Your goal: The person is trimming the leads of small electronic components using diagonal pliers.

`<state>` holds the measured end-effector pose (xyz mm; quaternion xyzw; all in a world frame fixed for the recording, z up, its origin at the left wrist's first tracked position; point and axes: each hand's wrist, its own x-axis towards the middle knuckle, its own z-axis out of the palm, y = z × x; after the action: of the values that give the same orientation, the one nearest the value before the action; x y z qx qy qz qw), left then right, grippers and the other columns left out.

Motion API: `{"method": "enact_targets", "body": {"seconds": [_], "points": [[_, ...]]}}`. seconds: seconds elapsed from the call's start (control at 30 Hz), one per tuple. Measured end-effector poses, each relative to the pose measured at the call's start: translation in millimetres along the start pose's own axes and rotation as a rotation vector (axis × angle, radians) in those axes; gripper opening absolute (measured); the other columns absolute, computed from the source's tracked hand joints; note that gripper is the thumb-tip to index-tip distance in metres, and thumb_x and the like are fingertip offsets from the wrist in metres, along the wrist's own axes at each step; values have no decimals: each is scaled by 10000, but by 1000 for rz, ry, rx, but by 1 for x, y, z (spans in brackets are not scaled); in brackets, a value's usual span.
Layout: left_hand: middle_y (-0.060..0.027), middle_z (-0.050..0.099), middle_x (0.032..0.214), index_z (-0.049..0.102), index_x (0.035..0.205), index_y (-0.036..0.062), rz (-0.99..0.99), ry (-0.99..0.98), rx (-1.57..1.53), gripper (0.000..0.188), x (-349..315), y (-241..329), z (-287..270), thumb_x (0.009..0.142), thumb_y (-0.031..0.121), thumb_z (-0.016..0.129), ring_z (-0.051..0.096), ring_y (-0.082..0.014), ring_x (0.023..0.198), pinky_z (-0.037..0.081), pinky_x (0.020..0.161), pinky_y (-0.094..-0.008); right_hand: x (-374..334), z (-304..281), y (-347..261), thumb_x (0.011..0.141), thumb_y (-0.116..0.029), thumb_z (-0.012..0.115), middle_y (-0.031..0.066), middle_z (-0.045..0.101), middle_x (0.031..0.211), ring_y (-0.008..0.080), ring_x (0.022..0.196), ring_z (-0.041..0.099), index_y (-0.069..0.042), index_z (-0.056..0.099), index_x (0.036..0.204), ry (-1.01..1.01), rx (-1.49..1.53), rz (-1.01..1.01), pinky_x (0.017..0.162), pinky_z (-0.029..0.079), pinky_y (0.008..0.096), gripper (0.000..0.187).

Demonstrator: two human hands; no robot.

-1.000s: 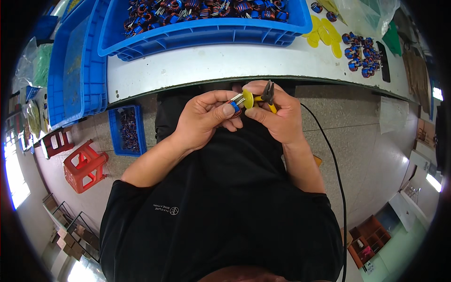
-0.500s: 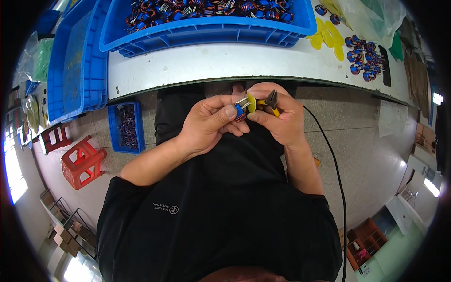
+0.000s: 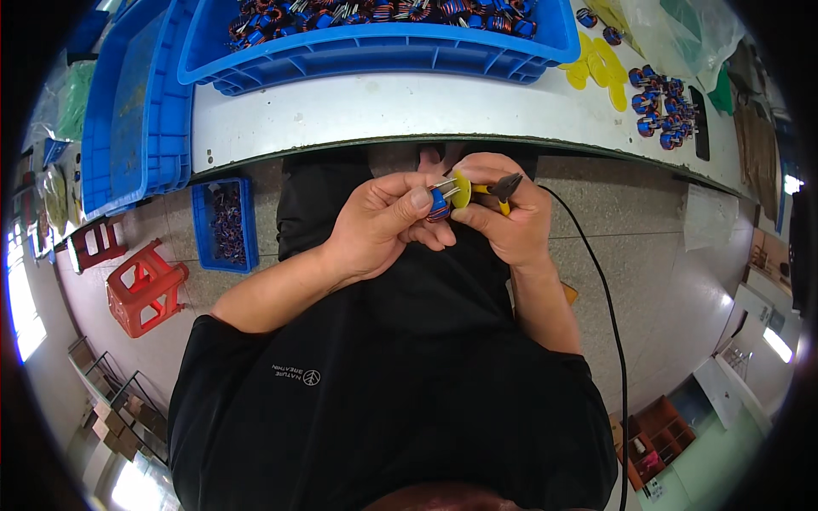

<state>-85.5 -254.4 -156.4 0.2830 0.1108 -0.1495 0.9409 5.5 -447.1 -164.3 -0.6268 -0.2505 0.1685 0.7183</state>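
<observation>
In front of my body, above my lap, my left hand [image 3: 380,223] pinches a small toroidal coil [image 3: 438,207] with blue and copper-coloured windings. Its bare wire leads point toward a thin yellow disc [image 3: 462,189] and meet its face. Thumb and fingers of my right hand [image 3: 521,226] grip that disc by its edge. The same hand also keeps a pair of pliers [image 3: 506,186] with yellow handles in its palm, the dark jaws sticking up between the fingers. Whether the leads pass through the disc cannot be made out.
A blue crate [image 3: 383,53] heaped with coils stands on the white table [image 3: 341,111]. To its right lie several yellow discs [image 3: 601,64], a cluster of coils [image 3: 660,106] and a dark flat object [image 3: 700,123]. A blue bin [image 3: 223,226] and red stool [image 3: 145,289] stand on the floor.
The pliers' jaws have swung slightly to the right in my right hand. Disc and coil stay together, shifted only a little; the whole view has moved slightly.
</observation>
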Motion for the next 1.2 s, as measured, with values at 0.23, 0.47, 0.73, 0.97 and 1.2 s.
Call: {"method": "enact_targets", "body": {"seconds": [0.23, 0.47, 0.73, 0.97, 1.2], "points": [[-163, 676, 1015, 584, 1277, -64, -40, 3, -37, 329, 1, 4, 5, 1050, 172, 620, 743, -222, 833, 628, 758, -265, -6, 4, -11, 712, 86, 844, 150, 669, 1236, 261, 1058, 672, 16, 718, 1126, 52, 45, 177, 917, 557, 327, 438], [-141, 670, 995, 587, 1270, -51, 70, 21, 30, 321, 1, -4, 5, 1059, 190, 610, 717, -196, 759, 611, 736, -259, -6, 2, -3, 720, 77, 844, 154, 677, 1220, 260, 1055, 673, 13, 713, 1124, 15, -60, 35, 908, 564, 329, 429], [-120, 662, 978, 605, 1236, -42, -5, 62, -32, 261, 2, 6, 16, 1068, 158, 590, 699, -172, 734, 594, 707, -249, -3, 6, -7, 717, 74, 839, 159, 691, 1191, 259, 1036, 673, 5, 724, 1115, 67, -66, 28, 895, 563, 325, 420], [-105, 668, 909, 634, 1121, -29, -99, 146, 245, 163, 3, 13, 14, 1043, 103, 580, 678, -150, 687, 579, 646, -238, -3, 3, -8, 695, 84, 819, 166, 694, 1183, 267, 1027, 672, 4, 737, 1104, -55, -171, -56, 896, 547, 331, 424], [-117, 689, 872, 633, 1042, -18, -172, 251, 331, 123, 8, 19, 22, 1005, 96, 605, 673, -149, 659, 570, 611, -231, -4, 4, -5, 688, 91, 801, 169, 696, 1179, 281, 1034, 669, 4, 741, 1100, -63, -195, -25, 908, 536, 347, 426]]}}
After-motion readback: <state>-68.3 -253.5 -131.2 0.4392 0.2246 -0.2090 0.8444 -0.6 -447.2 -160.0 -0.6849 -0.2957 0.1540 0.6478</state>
